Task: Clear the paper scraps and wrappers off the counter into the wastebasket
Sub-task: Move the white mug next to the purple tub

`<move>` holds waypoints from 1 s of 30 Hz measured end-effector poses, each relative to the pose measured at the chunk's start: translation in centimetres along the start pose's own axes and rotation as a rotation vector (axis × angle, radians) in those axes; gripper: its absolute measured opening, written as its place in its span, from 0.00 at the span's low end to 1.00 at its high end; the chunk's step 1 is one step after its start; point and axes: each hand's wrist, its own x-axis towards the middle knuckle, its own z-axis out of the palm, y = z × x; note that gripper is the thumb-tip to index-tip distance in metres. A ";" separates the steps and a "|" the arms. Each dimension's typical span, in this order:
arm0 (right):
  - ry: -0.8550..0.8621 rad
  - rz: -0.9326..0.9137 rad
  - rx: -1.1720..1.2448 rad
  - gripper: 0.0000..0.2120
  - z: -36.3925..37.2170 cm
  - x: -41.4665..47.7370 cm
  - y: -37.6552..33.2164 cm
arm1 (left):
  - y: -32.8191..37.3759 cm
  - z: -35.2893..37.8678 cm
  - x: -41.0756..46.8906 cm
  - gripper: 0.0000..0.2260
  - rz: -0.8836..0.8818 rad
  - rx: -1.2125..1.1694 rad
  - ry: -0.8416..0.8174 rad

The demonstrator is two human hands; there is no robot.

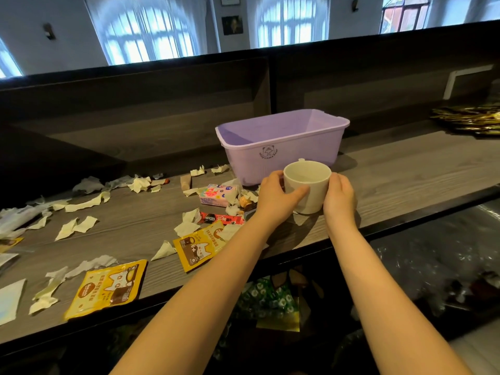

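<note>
Both hands are curled around a white cup [307, 185]. The left hand [278, 196] wraps its left side with the thumb laid across the front, and the right hand [339, 197] closes on the opposite side, fingers pressed to the wall. The cup looks empty; whether it stands on the counter or is just lifted cannot be told. Right behind it sits the lilac wastebasket [281, 155], a low rectangular tub, and the part of its inside that shows holds nothing. Judging by that, the clearing has hardly begun. Torn paper scraps [86, 203] lie scattered over the whole left half of the counter [405, 171], some bunched against the basket's near-left corner. Among them are two yellow sachets [108, 288], one near the front edge and one closer to the left forearm, a red coffee stick [220, 218] and a pink tissue pack [217, 194]. All of this has yet to go in; moving the cup looks like making room first. The counter is dark grey wood grain with a black front edge and dark shelving behind it. Gold-coloured packets [470, 120] lie at the far right. Beyond are white walls and arched windows [148, 33] with sheer curtains.
</note>
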 end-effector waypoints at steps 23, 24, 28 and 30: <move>-0.699 -0.809 -0.778 0.19 7.6 -14.4 -1.6 | -7.3 -20.7 -11.2 0.11 -0.045 0.734 0.117; -0.741 -0.847 -0.863 0.21 8.0 -14.5 -1.4 | -7.7 -21.6 -11.5 0.12 -0.060 0.745 0.084; -0.797 -0.865 -1.128 0.23 9.1 -14.8 -0.7 | -9.4 -24.9 -13.3 0.16 -0.113 0.811 -0.082; -0.814 -0.827 -1.172 0.24 9.9 -15.0 -0.8 | -10.3 -25.7 -13.9 0.21 -0.133 0.861 -0.145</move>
